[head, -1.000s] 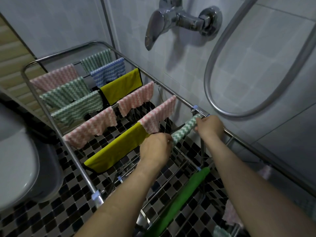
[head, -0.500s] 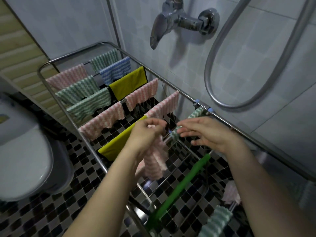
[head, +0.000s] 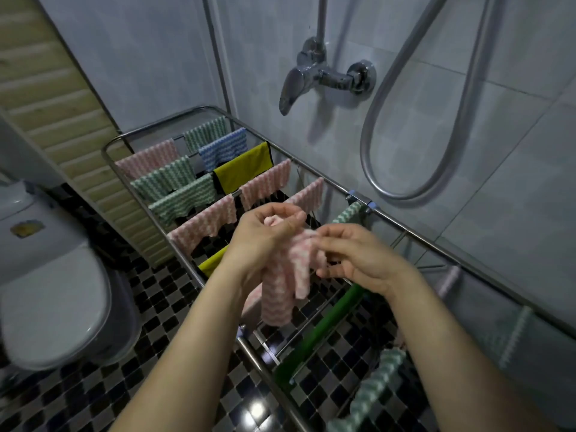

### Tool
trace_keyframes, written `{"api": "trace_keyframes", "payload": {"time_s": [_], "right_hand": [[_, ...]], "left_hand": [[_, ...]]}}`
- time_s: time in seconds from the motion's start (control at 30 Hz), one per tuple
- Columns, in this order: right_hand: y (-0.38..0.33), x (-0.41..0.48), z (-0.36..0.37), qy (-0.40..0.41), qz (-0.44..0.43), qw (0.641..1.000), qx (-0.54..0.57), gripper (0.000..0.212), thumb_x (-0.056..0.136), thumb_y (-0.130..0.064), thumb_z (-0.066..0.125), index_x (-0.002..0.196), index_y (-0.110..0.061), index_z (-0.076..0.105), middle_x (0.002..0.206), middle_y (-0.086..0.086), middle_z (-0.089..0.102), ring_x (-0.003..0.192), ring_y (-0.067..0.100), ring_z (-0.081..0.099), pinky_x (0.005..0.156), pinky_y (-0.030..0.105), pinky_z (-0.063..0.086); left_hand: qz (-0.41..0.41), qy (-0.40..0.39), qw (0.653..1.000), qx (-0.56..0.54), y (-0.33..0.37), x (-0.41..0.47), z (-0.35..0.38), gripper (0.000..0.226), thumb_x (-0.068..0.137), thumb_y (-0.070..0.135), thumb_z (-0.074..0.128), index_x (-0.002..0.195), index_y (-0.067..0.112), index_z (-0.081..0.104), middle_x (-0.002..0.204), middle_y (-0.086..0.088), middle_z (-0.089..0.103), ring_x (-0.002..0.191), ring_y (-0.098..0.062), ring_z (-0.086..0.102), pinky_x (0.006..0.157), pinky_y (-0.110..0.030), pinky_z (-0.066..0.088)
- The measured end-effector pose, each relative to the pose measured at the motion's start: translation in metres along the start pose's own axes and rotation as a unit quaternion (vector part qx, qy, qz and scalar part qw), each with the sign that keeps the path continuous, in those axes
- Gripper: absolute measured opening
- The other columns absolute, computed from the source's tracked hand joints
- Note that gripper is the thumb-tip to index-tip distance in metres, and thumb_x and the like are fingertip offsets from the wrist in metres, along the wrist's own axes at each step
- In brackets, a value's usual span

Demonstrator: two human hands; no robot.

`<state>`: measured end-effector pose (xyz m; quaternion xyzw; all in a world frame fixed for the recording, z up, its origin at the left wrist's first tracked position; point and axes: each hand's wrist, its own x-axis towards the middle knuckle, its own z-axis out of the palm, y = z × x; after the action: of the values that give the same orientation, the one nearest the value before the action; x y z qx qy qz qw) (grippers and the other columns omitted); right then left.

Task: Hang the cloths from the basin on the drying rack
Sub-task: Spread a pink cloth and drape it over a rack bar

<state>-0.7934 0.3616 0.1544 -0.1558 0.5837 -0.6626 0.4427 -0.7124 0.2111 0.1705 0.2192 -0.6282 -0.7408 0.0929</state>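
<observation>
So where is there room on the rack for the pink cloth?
Bare bars lie under the hands, between the yellow cloth and the green cloth. The far end of the rack is crowded. The left hand holds the pink cloth.

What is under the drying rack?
Through the bars of the drying rack you can see the checkered floor tiles, black and pale squares. The hanging cloths, like the yellow cloth, and both arms cover other parts of the floor, so what lies there is hidden.
</observation>
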Motion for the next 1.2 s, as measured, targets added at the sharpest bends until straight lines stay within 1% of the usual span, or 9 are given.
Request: {"api": "trace_keyframes", "payload": {"time_s": [0.23,0.43,0.53,0.73,0.8,0.87,0.97,1.07,1.2], "right_hand": [[-0.017,-0.027,-0.023,0.061,-0.061,0.996,-0.028,0.014,0.092,-0.01,0.057,0.082,-0.012,0.066,0.067,0.001,0.066,0.057,0.009,0.06,0.05,0.019,0.05],[-0.038,-0.057,-0.065,0.059,-0.096,0.958,-0.264,0.019,0.076,-0.002,0.075,0.083,-0.019,0.076,0.081,0.008,0.068,0.073,0.013,0.064,0.072,0.023,0.056],[-0.042,-0.07,-0.086,0.127,-0.087,0.935,-0.319,0.014,0.078,-0.007,0.076,0.078,-0.021,0.076,0.077,0.009,0.07,0.069,0.01,0.064,0.067,0.022,0.053],[-0.028,-0.083,-0.122,0.282,-0.09,0.77,-0.565,0.006,0.082,-0.028,0.073,0.076,-0.025,0.073,0.072,-0.01,0.061,0.07,0.013,0.059,0.07,0.031,0.046],[-0.016,-0.081,-0.13,0.343,-0.105,0.787,-0.502,0.011,0.085,-0.026,0.069,0.074,-0.024,0.069,0.068,-0.009,0.063,0.065,0.016,0.063,0.066,0.031,0.05],[-0.003,-0.079,-0.14,0.374,-0.107,0.855,-0.343,0.018,0.092,-0.017,0.06,0.074,-0.02,0.063,0.073,-0.002,0.066,0.052,0.013,0.067,0.051,0.025,0.051],[0.01,-0.075,-0.148,0.352,-0.077,0.924,-0.125,0.016,0.098,-0.011,0.049,0.084,-0.016,0.053,0.081,0.004,0.064,0.049,0.013,0.067,0.042,0.022,0.049],[0.021,-0.071,-0.157,0.336,-0.054,0.94,-0.017,0.006,0.098,-0.008,0.048,0.094,-0.012,0.05,0.077,0.007,0.061,0.052,0.015,0.068,0.046,0.024,0.053],[0.031,-0.059,-0.178,0.361,-0.053,0.924,-0.112,0.017,0.094,-0.006,0.058,0.077,-0.013,0.058,0.072,0.009,0.062,0.052,0.008,0.065,0.051,0.02,0.054]], "left_hand": [[0.033,-0.107,0.966,0.234,0.006,-0.017,-0.004,0.033,0.081,0.036,0.074,0.085,0.003,0.068,0.082,-0.023,0.069,0.066,-0.023,0.06,0.06,-0.035,0.048],[0.128,-0.118,0.948,0.268,0.017,-0.027,0.015,0.021,0.094,0.03,0.061,0.089,0.01,0.061,0.069,-0.003,0.055,0.059,-0.009,0.049,0.055,-0.025,0.04],[0.133,-0.125,0.956,0.23,0.017,-0.035,0.031,0.013,0.096,0.023,0.057,0.091,0.011,0.062,0.058,0.012,0.051,0.049,0.002,0.043,0.048,-0.014,0.036],[0.096,-0.222,0.923,0.3,-0.003,-0.046,0.074,0.023,0.085,0.026,0.07,0.105,0.016,0.067,0.095,-0.003,0.072,0.084,-0.018,0.07,0.076,-0.04,0.06],[0.107,-0.249,0.894,0.358,-0.014,-0.04,0.082,0.016,0.084,0.023,0.073,0.094,0.012,0.069,0.086,-0.008,0.072,0.08,-0.024,0.069,0.072,-0.045,0.058],[0.119,-0.227,0.879,0.401,-0.029,-0.032,0.092,0.014,0.086,0.025,0.07,0.077,0.017,0.064,0.07,-0.005,0.064,0.067,-0.021,0.06,0.063,-0.04,0.052],[0.113,-0.144,0.901,0.395,-0.055,-0.024,0.105,0.023,0.09,0.028,0.065,0.071,0.02,0.056,0.062,-0.002,0.05,0.059,-0.013,0.046,0.059,-0.032,0.038],[0.07,-0.118,0.916,0.376,-0.078,-0.018,0.117,0.02,0.092,0.029,0.063,0.081,0.012,0.059,0.075,-0.014,0.057,0.065,-0.021,0.05,0.061,-0.032,0.038],[0.028,-0.099,0.928,0.358,-0.098,-0.009,0.13,0.022,0.094,0.025,0.06,0.082,0.007,0.06,0.073,-0.013,0.06,0.065,-0.018,0.055,0.061,-0.03,0.042]]}}
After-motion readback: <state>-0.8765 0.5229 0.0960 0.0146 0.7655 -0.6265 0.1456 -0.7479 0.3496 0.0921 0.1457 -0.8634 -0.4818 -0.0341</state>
